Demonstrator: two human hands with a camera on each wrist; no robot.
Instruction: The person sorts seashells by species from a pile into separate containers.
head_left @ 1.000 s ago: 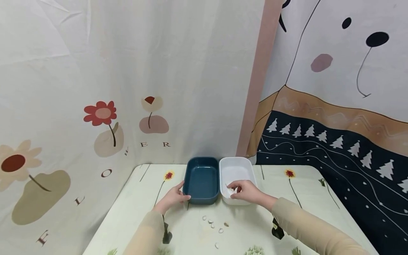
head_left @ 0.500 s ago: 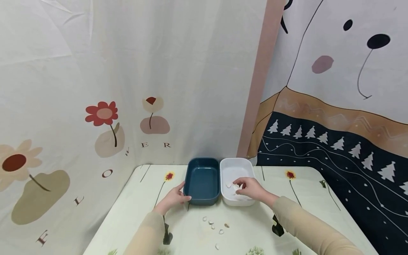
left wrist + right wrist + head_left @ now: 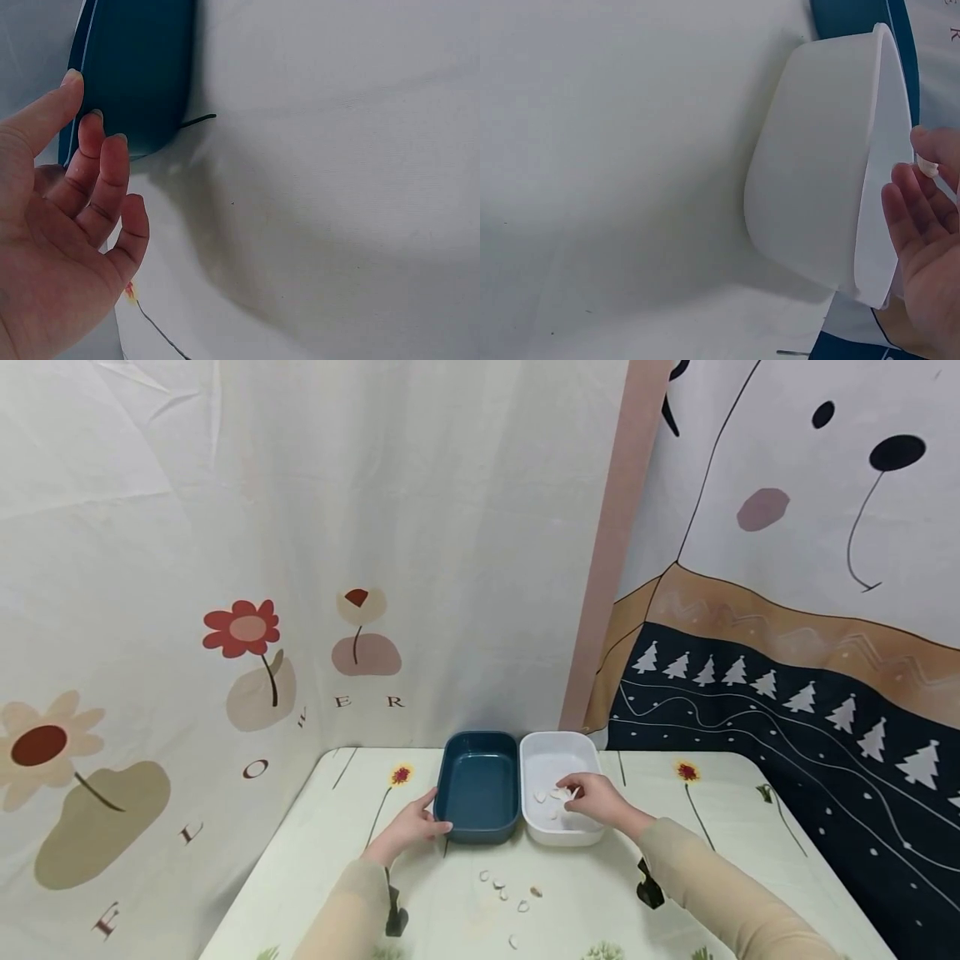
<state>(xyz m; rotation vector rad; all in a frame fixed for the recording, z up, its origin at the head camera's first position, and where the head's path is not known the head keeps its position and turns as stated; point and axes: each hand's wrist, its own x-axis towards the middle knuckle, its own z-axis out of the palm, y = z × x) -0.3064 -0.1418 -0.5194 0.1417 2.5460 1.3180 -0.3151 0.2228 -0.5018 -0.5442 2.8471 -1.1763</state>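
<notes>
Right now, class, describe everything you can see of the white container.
The white container is an open, rounded rectangle with smooth, plastic-looking walls and a thin rim. It stands upright on the table, right of the blue container in the head view; whether they touch is unclear. Pale pieces lie inside. The right hand is over it, pinching another piece.

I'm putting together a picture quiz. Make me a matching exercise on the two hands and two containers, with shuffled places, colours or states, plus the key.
1. Left hand
2. Right hand
3. Container by the left hand
4. Container by the right hand

A. White
B. Pinching a small pale piece
C. Dark blue
D. Against a container's left side

Pairs: 1-D, 2-B, 3-C, 4-A
</notes>
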